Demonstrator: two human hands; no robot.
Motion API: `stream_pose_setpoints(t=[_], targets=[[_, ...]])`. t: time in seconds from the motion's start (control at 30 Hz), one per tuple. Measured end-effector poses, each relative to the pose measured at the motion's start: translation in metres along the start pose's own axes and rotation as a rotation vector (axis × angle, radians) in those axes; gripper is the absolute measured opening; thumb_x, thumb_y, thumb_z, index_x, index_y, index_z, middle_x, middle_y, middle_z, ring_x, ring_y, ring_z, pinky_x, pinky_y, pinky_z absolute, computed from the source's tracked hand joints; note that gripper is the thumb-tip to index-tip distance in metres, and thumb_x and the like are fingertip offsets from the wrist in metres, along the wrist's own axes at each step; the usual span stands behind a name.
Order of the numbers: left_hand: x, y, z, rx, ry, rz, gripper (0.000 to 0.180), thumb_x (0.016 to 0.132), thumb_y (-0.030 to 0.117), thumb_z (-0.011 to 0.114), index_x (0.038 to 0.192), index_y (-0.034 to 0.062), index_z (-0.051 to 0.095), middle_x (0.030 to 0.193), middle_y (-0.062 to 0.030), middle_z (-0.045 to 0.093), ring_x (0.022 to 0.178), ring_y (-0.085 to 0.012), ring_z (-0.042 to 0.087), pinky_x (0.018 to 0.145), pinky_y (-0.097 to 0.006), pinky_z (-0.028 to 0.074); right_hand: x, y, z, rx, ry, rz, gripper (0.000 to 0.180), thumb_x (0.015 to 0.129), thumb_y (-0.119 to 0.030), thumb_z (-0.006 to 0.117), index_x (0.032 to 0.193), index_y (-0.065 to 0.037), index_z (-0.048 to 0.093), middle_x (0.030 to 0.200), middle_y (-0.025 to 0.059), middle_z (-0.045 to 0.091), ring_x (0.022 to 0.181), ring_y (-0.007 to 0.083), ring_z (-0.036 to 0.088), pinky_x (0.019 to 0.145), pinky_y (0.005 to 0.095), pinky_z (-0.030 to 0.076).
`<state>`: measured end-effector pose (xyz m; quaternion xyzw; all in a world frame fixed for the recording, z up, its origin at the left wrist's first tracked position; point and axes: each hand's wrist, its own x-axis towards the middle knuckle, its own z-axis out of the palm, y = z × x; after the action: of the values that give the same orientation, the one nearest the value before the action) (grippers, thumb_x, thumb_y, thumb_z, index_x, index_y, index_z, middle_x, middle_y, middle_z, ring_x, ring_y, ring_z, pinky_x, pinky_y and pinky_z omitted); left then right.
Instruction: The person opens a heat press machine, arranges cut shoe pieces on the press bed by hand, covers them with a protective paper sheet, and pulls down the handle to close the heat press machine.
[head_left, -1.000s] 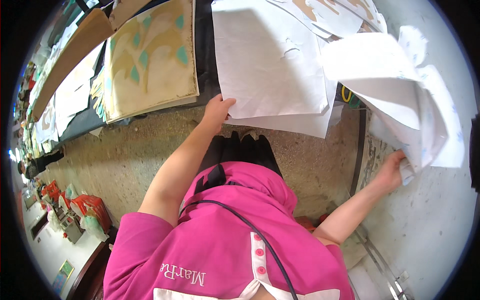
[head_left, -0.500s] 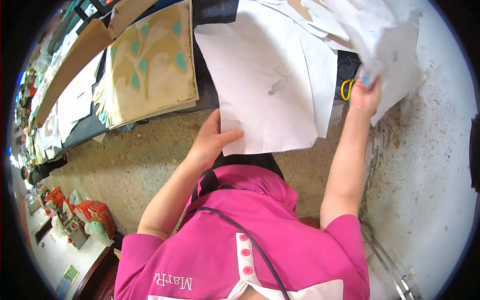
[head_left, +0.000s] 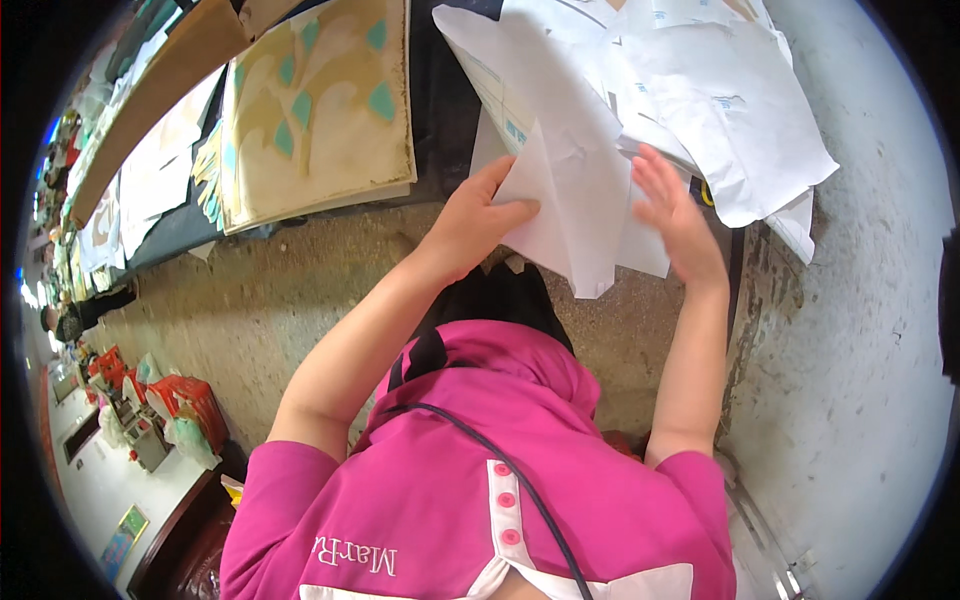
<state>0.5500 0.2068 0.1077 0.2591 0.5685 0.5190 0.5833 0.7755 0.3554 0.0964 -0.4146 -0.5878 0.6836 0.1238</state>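
My left hand (head_left: 478,222) grips the near left edge of a large white paper sheet (head_left: 575,195), thumb on top and fingers behind. The sheet is bent, with a fold standing up in its middle and its left side curling over. Just right of it is my right hand (head_left: 680,215), fingers stretched out and slightly smeared, holding nothing. Other white sheets with small blue print (head_left: 735,110) lie in a loose pile beyond my right hand. A sliver of a yellow handle (head_left: 707,194) shows beside that pile, mostly hidden under paper.
A cream board (head_left: 330,150) with tan curved shapes and teal leaf-like pieces lies on the dark table at left. Past it are a long brown cardboard strip (head_left: 150,110) and more papers. A pale wall (head_left: 880,300) rises close on the right. Red baskets (head_left: 190,400) stand lower left.
My right hand has let go of the sheet at the right and come inward. That sheet now lies on the pile. The paper in my left hand has bent and folded up.
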Motion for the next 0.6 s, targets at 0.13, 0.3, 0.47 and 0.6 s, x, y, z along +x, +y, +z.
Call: stream_pose_setpoints(t=[0.13,0.3,0.47,0.6], targets=[[0.015,0.003,0.01,-0.101,0.01,0.037,0.044,0.087,0.008,0.061,0.129,-0.0003,0.051,0.111,-0.0073,0.062,0.1,-0.0134,0.058,0.088,-0.028,0.046,-0.037,0.001,0.073,-0.563,0.039,-0.257,0.073,0.08,-0.021,0.072,0.144,-0.01,0.039,0.142,0.0114,0.045,0.134,0.0199,0.041,0.104,0.0325,0.036],[0.009,0.003,0.008,-0.319,-0.094,-0.09,0.049,0.088,0.017,0.065,0.131,0.0011,0.05,0.12,-0.0099,0.058,0.107,-0.0163,0.056,0.092,-0.032,0.045,-0.016,0.027,0.055,-0.147,0.299,0.091,0.052,0.086,-0.02,0.068,0.132,-0.002,0.051,0.124,0.0111,0.06,0.118,0.0226,0.055,0.097,0.0306,0.041],[0.007,-0.115,-0.063,0.128,0.41,-0.152,0.061,0.085,0.03,0.071,0.135,0.0049,0.047,0.128,-0.0122,0.053,0.121,-0.0198,0.047,0.101,-0.037,0.037,-0.02,0.005,0.024,0.179,0.667,-0.125,0.043,0.092,-0.018,0.063,0.126,0.007,0.052,0.125,0.011,0.058,0.114,0.0212,0.054,0.098,0.0322,0.042],[0.012,-0.142,-0.073,0.11,0.326,-0.465,0.055,0.085,0.027,0.07,0.131,0.0041,0.049,0.123,-0.0116,0.057,0.109,-0.0205,0.056,0.094,-0.036,0.043,-0.01,-0.002,-0.018,0.445,0.705,-0.288,0.044,0.093,-0.015,0.06,0.129,0.007,0.048,0.128,0.0134,0.054,0.116,0.0241,0.053,0.098,0.0361,0.043]])
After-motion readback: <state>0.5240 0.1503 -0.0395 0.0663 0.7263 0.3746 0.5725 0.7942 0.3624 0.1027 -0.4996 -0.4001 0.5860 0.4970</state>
